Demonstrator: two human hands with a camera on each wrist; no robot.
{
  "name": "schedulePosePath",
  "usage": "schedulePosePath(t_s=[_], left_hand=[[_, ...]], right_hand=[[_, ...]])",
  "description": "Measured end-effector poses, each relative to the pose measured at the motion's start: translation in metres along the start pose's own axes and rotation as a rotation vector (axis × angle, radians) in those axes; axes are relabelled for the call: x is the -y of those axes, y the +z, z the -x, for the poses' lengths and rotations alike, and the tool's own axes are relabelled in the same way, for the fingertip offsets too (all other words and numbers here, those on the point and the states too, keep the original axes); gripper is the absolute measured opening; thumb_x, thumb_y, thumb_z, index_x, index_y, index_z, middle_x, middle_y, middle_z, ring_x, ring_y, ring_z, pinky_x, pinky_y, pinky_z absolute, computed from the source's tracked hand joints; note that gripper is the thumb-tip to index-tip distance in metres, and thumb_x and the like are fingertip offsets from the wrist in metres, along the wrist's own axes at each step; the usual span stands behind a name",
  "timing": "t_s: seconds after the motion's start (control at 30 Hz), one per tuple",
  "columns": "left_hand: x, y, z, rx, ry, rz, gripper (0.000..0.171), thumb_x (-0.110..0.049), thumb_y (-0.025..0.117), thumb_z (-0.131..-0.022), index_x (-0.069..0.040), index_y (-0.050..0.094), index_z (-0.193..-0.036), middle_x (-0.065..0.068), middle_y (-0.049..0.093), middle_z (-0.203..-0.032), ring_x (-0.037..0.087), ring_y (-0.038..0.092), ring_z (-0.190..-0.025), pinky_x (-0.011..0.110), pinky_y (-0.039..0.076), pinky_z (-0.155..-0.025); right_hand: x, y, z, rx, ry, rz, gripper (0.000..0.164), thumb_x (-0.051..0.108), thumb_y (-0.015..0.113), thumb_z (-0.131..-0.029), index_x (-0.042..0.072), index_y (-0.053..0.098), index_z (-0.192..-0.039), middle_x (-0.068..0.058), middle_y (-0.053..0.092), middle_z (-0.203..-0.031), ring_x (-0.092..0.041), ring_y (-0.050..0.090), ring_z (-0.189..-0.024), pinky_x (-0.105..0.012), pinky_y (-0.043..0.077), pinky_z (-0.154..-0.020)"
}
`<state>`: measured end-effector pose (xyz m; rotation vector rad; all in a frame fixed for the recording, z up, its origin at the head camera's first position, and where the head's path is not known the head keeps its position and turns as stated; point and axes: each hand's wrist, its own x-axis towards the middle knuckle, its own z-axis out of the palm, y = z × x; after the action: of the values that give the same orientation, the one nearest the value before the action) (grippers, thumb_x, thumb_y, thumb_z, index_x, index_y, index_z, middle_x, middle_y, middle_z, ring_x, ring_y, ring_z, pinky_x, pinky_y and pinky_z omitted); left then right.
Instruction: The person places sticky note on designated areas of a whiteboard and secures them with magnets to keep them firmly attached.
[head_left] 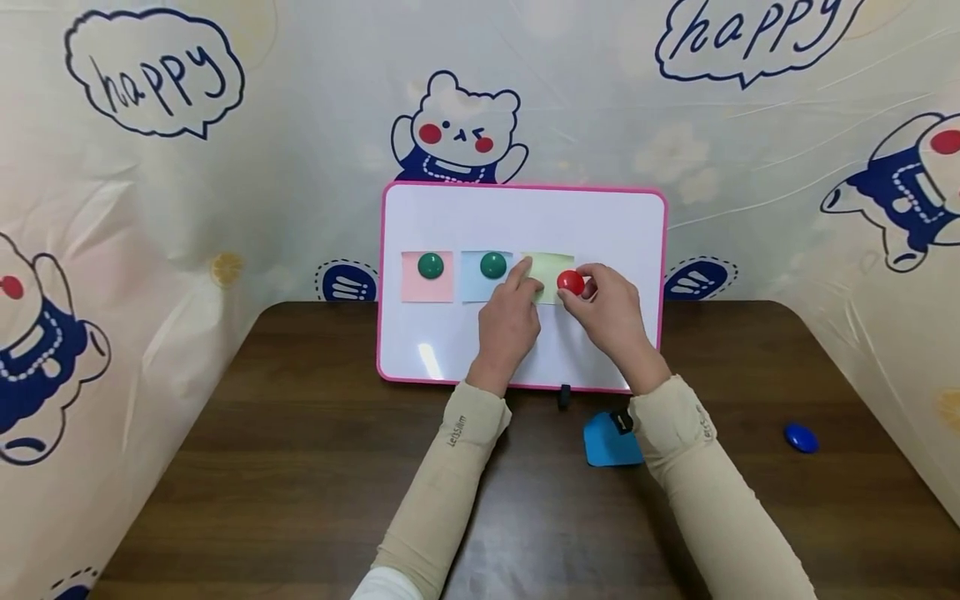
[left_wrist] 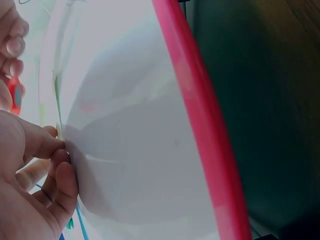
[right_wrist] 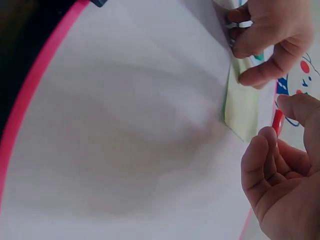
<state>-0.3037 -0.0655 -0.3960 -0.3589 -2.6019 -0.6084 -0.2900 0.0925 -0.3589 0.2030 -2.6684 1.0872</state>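
A whiteboard [head_left: 525, 217] with a pink frame leans upright at the back of the table. On it, my left hand [head_left: 510, 321] presses a pale green sticky note [head_left: 549, 265] with its fingertips, near the note's left side. Between thumb and fingers my right hand [head_left: 613, 315] pinches a round red magnet [head_left: 571, 282], in front of the note's right part. In the right wrist view the red magnet [right_wrist: 277, 121] appears edge-on and apart from the note. To the left, one green magnet [head_left: 431, 266] is on a pink note [head_left: 427, 290] and another green magnet [head_left: 492, 266] on a blue note [head_left: 474, 287].
A blue pad of paper [head_left: 609, 446] lies below the board, partly under the right sleeve, with a small black object [head_left: 622, 422] at its top. A blue magnet [head_left: 801, 437] lies on the wooden table [head_left: 300, 467] at right. A black foot [head_left: 564, 397] shows under the board.
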Motion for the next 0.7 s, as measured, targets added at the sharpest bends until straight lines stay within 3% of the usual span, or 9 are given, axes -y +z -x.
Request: schedulePosePath(t_s=[0.47, 0.7], left_hand=[[-0.002, 0.0, 0.0, -0.023, 0.009, -0.002, 0.015, -0.01, 0.066, -0.096, -0.011, 0.073, -0.109, 0.002, 0.048, -0.152, 0.022, 0.066, -0.096, 0.026, 0.056, -0.065], [0.001, 0.0, 0.001, -0.026, 0.004, 0.002, 0.014, -0.012, 0.067, -0.096, -0.011, 0.073, -0.109, 0.002, 0.048, -0.152, 0.021, 0.066, -0.094, 0.024, 0.054, -0.061]], right_hand=[[0.005, 0.024, -0.021, -0.087, -0.011, 0.126, 0.046, 0.027, 0.073, -0.094, -0.004, 0.064, -0.126, -0.018, 0.062, -0.103, -0.031, 0.057, -0.092, -0.043, 0.053, -0.081], [0.011, 0.03, -0.028, -0.101, -0.033, 0.135, 0.042, 0.025, 0.071, -0.096, -0.006, 0.063, -0.123, -0.02, 0.063, -0.105, -0.033, 0.059, -0.095, -0.046, 0.052, -0.083]])
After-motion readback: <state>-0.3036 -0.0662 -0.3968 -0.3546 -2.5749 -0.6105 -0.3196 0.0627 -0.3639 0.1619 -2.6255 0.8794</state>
